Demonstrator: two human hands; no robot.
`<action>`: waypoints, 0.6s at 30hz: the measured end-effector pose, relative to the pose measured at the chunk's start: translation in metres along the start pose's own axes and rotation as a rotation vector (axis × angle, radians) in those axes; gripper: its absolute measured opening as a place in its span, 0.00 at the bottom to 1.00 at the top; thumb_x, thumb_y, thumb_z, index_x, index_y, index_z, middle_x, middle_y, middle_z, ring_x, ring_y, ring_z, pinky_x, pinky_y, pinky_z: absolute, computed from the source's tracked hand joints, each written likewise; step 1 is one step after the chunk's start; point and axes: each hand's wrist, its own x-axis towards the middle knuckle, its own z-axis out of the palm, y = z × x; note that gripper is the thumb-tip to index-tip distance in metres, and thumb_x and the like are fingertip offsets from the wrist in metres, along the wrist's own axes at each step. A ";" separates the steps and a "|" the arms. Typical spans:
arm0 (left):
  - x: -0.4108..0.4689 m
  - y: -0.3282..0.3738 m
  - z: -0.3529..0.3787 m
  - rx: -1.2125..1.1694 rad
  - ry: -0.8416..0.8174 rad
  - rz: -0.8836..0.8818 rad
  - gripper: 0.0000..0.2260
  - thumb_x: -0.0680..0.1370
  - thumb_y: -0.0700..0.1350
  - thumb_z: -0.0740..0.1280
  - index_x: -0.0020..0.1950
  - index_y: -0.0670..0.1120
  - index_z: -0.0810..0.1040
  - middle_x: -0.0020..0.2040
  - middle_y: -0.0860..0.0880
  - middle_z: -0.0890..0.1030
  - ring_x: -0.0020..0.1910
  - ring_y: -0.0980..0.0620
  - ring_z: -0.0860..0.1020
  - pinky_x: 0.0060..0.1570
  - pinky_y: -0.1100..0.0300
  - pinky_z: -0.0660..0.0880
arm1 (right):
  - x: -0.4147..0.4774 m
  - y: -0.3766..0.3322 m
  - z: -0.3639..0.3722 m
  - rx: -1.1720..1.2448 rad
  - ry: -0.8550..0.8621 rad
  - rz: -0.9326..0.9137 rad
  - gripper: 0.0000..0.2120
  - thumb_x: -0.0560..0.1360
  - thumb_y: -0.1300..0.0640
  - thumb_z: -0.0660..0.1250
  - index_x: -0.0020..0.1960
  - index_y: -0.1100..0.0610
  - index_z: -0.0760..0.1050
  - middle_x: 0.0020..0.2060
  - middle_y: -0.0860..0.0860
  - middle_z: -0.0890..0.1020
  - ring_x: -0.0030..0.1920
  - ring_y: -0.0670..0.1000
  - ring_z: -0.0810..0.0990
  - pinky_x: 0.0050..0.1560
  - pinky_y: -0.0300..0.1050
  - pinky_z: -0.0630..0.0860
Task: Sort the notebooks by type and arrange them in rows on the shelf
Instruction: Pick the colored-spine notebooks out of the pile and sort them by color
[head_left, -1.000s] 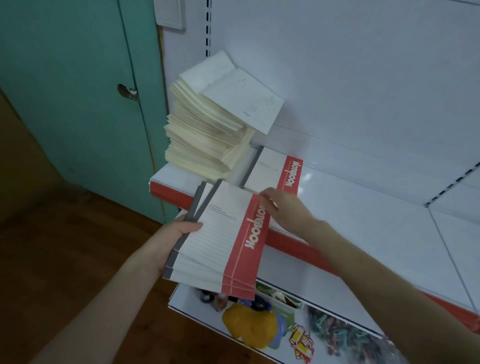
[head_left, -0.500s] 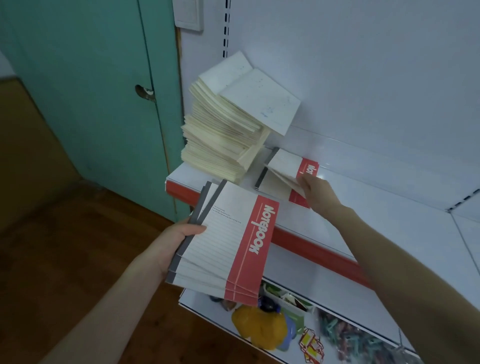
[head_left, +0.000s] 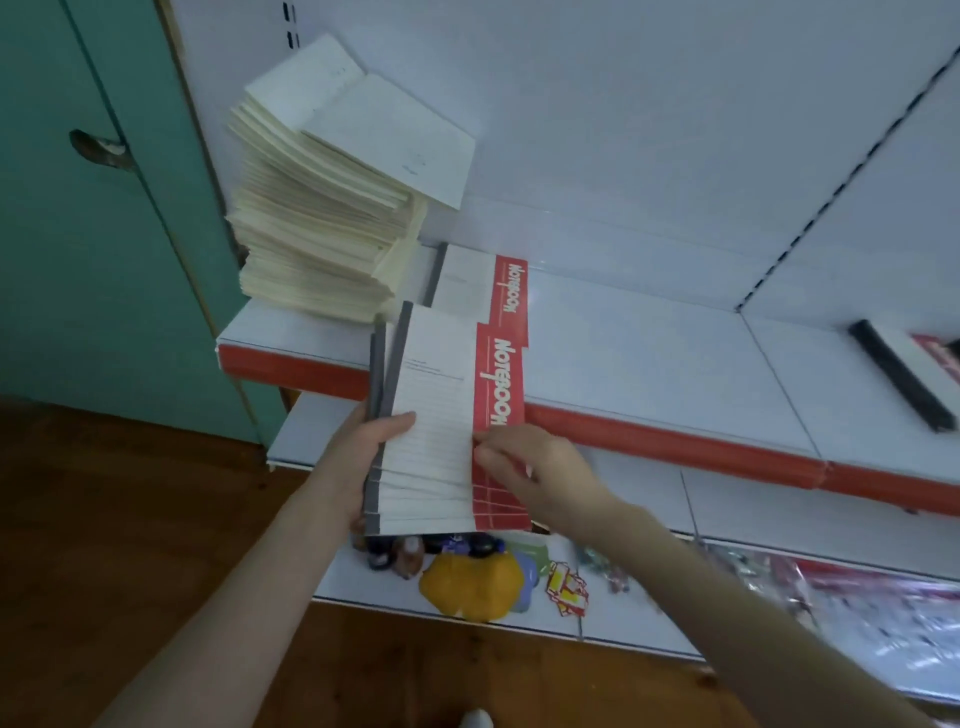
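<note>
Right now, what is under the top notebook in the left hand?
Under the top notebook, more notebooks of the same red-banded kind, fanned in the left hand: only lower edges and grey spines show. Their covers are hidden.

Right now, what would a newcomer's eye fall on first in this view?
The fanned bundle of red-and-white paper notebooks at centre, gripped by the left hand while the right hand pinches its red band. Behind it, a tall, leaning stack of cream paper notebooks stands at the left end of the white metal shelf, with one flat red-and-white notebook lying beside it.
</note>
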 end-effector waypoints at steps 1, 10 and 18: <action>-0.001 -0.002 0.006 -0.013 -0.010 0.016 0.15 0.75 0.37 0.64 0.62 0.43 0.75 0.47 0.44 0.83 0.43 0.46 0.82 0.37 0.55 0.79 | -0.005 0.005 -0.003 0.081 0.091 0.114 0.12 0.78 0.55 0.61 0.50 0.63 0.79 0.47 0.55 0.83 0.47 0.53 0.79 0.48 0.43 0.74; -0.028 -0.007 0.110 0.008 -0.182 0.174 0.17 0.76 0.35 0.63 0.61 0.50 0.73 0.49 0.49 0.83 0.44 0.51 0.82 0.39 0.58 0.78 | -0.045 0.053 -0.064 0.603 0.424 0.689 0.14 0.80 0.54 0.57 0.62 0.59 0.69 0.51 0.55 0.80 0.47 0.53 0.81 0.49 0.50 0.79; -0.032 -0.066 0.287 0.227 -0.379 0.185 0.22 0.77 0.39 0.64 0.69 0.53 0.65 0.54 0.53 0.79 0.50 0.53 0.79 0.42 0.59 0.77 | -0.160 0.142 -0.177 0.387 0.571 0.723 0.14 0.81 0.54 0.54 0.62 0.58 0.70 0.51 0.54 0.81 0.47 0.52 0.82 0.48 0.48 0.80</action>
